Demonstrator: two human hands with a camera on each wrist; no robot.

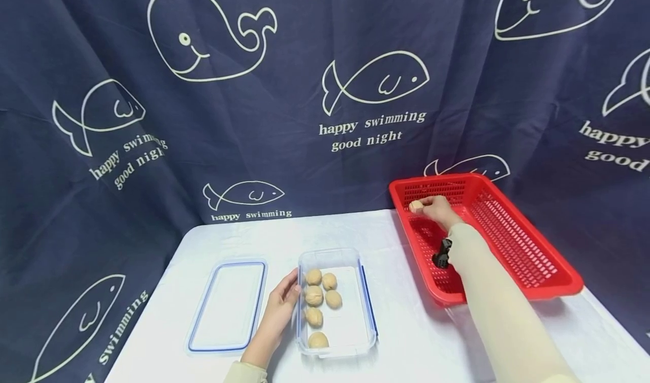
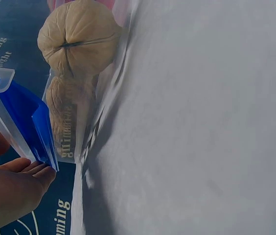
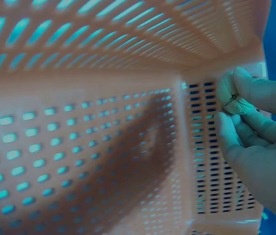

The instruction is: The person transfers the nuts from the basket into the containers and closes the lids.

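Wrinkled round walnut point(image 1: 416, 206) (fingertip-pinched) over slotted red plastic basket point(image 1: 528, 247)

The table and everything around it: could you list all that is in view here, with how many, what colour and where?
Walnuts in the container: six, tan, in two short rows inside the clear box.
Walnut in hand: one, tan, held over the far left corner of the basket.
Container: one, clear with blue clips, near middle of the table.
Lid: one, clear with blue rim, flat on the table left of the container.
Basket: one, red, slotted, on the right side of the table.
Table: one, white cover.
Curtain: dark blue, white whale drawings and words, behind the table.
Left hand: rests against the container's left wall.
Right hand: pinches the single walnut.
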